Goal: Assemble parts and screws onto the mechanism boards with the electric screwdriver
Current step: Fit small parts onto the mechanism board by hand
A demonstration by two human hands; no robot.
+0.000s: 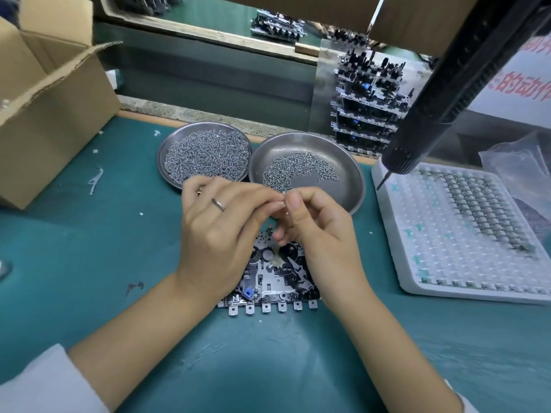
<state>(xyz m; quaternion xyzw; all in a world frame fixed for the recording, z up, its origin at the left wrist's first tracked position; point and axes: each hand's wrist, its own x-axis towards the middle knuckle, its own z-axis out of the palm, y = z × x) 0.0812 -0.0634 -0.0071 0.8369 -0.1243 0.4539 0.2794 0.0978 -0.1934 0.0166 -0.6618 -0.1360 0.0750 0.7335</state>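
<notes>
Two hands: your left hand and right hand pinch one tiny screw; light, slippery, so hold its shank over the mechanism board.

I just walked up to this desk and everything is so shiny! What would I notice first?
Probably the two round metal dishes at the back of the green mat: the left dish is heaped with tiny screws, the right dish holds fewer. In front of them the left hand and right hand pinch something tiny together above a mechanism board full of little gears. A big black electric screwdriver hangs at the upper right.
</notes>
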